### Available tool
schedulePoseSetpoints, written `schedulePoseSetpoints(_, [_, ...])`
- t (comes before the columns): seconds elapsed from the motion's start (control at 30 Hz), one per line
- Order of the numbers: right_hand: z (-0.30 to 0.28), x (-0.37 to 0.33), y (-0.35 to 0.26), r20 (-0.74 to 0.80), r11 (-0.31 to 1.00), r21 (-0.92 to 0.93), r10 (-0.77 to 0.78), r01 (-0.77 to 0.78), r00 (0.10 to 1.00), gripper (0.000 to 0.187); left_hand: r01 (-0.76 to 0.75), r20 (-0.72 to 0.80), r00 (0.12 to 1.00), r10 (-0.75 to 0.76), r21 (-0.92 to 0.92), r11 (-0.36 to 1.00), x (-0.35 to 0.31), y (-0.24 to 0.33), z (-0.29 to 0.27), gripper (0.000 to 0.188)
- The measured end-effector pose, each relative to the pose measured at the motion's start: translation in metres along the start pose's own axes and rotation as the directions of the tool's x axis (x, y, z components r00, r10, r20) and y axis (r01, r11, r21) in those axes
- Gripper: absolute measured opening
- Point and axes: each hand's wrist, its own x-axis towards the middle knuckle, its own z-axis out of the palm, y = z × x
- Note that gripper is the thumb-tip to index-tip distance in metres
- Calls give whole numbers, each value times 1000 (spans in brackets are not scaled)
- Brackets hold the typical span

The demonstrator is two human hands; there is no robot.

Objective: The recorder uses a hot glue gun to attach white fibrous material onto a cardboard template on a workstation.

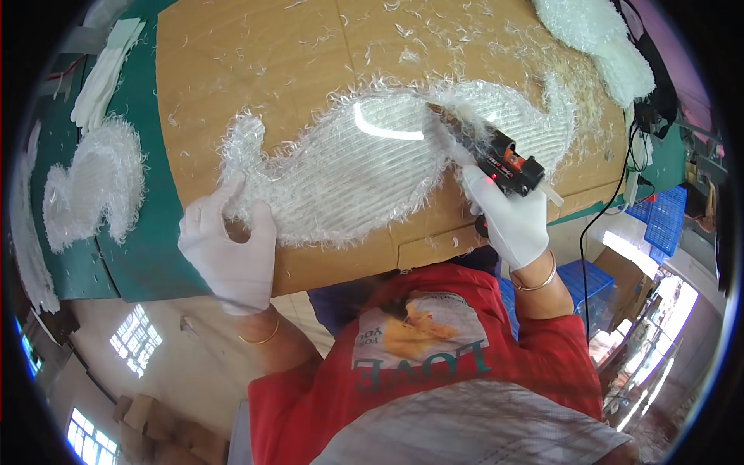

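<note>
A large curved white panel (364,167) lies on brown cardboard, its ribbed, translucent face up and shaggy tinsel fringe all round its outline. My left hand (230,244), in a white glove, rests at the panel's lower left end. Its thumb and forefinger are apart and touch the fringe; the fingertips are partly hidden in it. My gloved right hand (508,221) is closed round a black hot glue gun (504,163) with orange parts and a small red light. A pale glue stick (552,193) pokes from its back. The nozzle end points up-left over the panel's middle, amid loose strands.
Tinsel scraps litter the cardboard sheet (256,46) on a green table (155,267). A fluffy white piece (97,182) and white strips (106,74) lie left. More fluffy white pieces (601,39) sit far right. A black cable (595,232) hangs right, near blue crates (659,217).
</note>
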Motion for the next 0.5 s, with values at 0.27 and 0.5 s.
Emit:
schedulePoseSetpoints(0.27, [-5,0,-5,28,1000,22,-10,10,1000,19,0,-32,999,1,30,1000,-1,-1,1,34])
schedulePoseSetpoints(0.5, [6,7,-9,72,999,-8,35,-34,997,21,17,-26,1000,-17,10,1000,-1,0,1,31])
